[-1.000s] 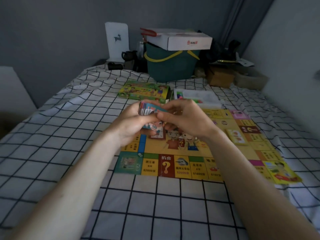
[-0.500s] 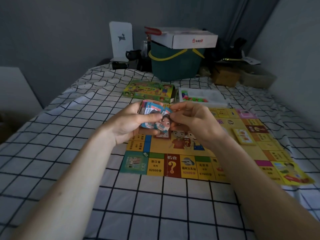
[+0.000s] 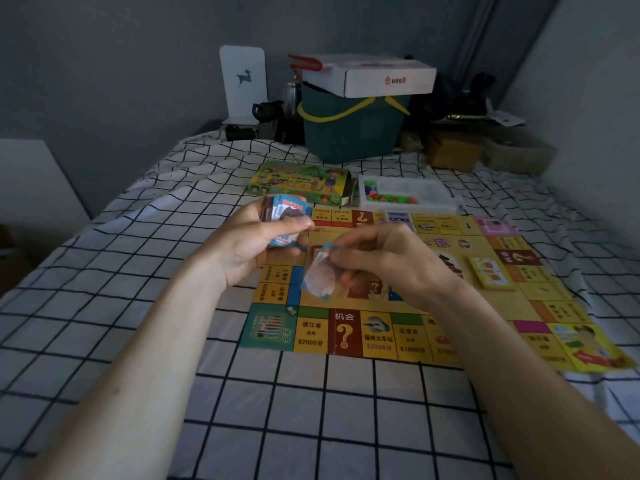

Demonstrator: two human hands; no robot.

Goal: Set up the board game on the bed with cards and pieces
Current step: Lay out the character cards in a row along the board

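Head view: left hand [image 3: 249, 244] grips deck [image 3: 282, 216]; right hand [image 3: 388, 261] pinches card [image 3: 318, 278] (over board [image 3: 408, 341]).

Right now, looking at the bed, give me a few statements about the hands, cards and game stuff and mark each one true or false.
1. The left hand holds a stack of cards. True.
2. The right hand is empty. False: it pinches a single card.
3. The game board lies flat on the checked sheet. True.
4. The white box sits on the board. False: it rests on the green basket.
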